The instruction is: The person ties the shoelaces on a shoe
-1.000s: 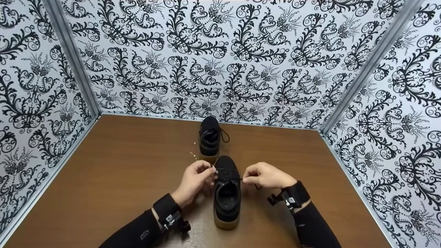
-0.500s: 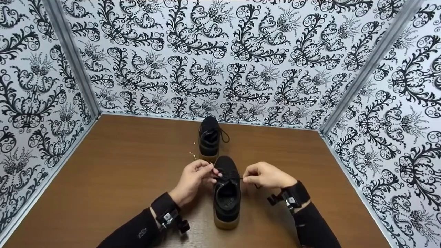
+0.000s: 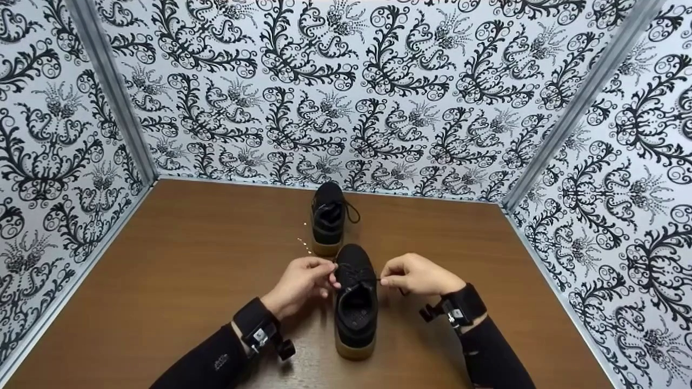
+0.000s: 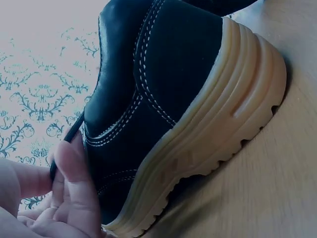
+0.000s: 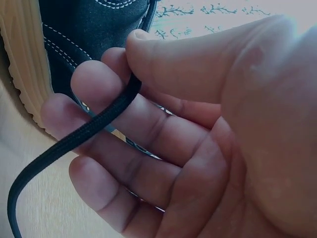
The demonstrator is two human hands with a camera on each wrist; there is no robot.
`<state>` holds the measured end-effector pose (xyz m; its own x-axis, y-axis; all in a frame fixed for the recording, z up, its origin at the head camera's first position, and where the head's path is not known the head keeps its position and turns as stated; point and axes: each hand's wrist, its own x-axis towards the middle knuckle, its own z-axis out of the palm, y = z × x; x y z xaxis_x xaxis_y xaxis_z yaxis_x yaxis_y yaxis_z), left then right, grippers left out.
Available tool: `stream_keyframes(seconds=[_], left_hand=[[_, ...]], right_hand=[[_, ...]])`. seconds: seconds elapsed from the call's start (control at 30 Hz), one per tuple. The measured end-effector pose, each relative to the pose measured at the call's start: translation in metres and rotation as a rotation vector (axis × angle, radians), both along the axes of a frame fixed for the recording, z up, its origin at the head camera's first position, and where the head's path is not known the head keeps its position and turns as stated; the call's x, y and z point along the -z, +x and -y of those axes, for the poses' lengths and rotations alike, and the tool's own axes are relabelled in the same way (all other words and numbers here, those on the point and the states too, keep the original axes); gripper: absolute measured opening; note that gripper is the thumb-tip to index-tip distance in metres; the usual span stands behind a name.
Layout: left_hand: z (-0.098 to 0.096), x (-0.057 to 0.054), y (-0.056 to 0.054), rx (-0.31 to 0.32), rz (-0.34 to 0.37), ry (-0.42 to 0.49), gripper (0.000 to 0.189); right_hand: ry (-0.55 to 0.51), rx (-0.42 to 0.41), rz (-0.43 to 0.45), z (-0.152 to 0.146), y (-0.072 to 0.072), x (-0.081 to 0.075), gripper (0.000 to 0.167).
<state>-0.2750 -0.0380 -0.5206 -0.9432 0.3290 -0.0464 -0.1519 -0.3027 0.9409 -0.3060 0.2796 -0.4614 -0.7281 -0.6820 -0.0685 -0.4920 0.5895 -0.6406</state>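
A black lace-up shoe with a tan rubber sole stands upright on the table, its toe pointing away from me. At its left side, my left hand pinches one end of the black shoelace between thumb and finger. On the right, my right hand holds the other end of the shoelace between thumb and index finger, and the loose tail hangs below it. A short stretch of lace runs from the shoe to the right fingertips. How the laces cross on top is too dark to tell.
The matching black shoe stands just beyond, near the back wall, a lace loop at its right. Brown wooden table lies around both. Patterned white panels enclose the back and sides. Small bright specks show left of the far shoe.
My left hand has shifted slightly; its fingers moved over the laces toward the shoe's middle, then drew back left to its side. The right hand and both shoes stay in place.
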Motion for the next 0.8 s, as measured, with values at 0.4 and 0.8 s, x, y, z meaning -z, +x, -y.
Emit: stream_keyframes(seconds=[0.4, 0.8], left_hand=[[-0.004, 0.007, 0.004, -0.008, 0.042, -0.102, 0.028], [-0.006, 0.012, 0.005, -0.019, 0.027, -0.088, 0.036]], right_hand=[[0.001, 0.012, 0.029, -0.003, 0.0, 0.0, 0.02], [-0.005, 0.059, 0.035, -0.015, -0.001, -0.008, 0.006]])
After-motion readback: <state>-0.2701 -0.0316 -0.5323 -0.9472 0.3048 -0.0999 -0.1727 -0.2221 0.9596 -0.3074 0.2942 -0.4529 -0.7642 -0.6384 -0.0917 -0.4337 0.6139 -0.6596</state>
